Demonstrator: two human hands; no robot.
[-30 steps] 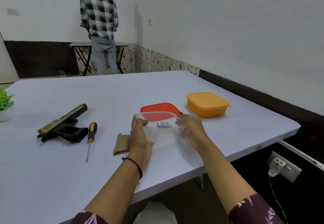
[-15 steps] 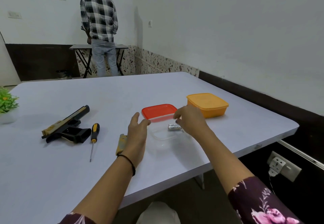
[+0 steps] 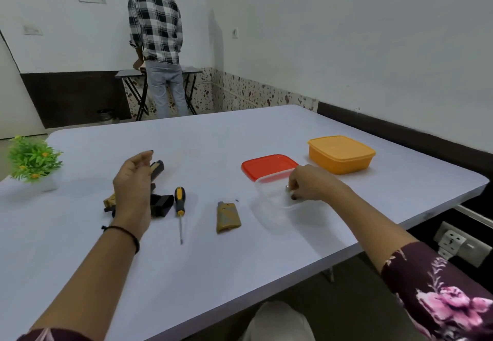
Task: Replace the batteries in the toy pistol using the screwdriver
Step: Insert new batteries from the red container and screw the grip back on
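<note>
The black and tan toy pistol [image 3: 160, 202] lies on the white table [image 3: 213, 260], partly hidden behind my left hand [image 3: 133, 186], which hovers over it with fingers loosely apart and empty. A yellow-handled screwdriver [image 3: 179, 208] lies just right of the pistol. The tan battery cover [image 3: 227, 216] and a tiny dark screw [image 3: 237, 200] rest further right. My right hand [image 3: 309, 183] reaches into a clear plastic container [image 3: 272, 207] and pinches a battery [image 3: 287, 187], mostly hidden by the fingers.
A red lid [image 3: 266, 166] lies behind the clear container, and a closed orange box [image 3: 341, 154] stands at the back right. A small green plant [image 3: 33, 160] sits at the far left. A person in a checked shirt [image 3: 156, 47] stands at a far table. Wall socket [image 3: 458, 244] below right.
My left hand let go of the clear container and moved left over the pistol. My right hand dropped into the container and closed on the battery.
</note>
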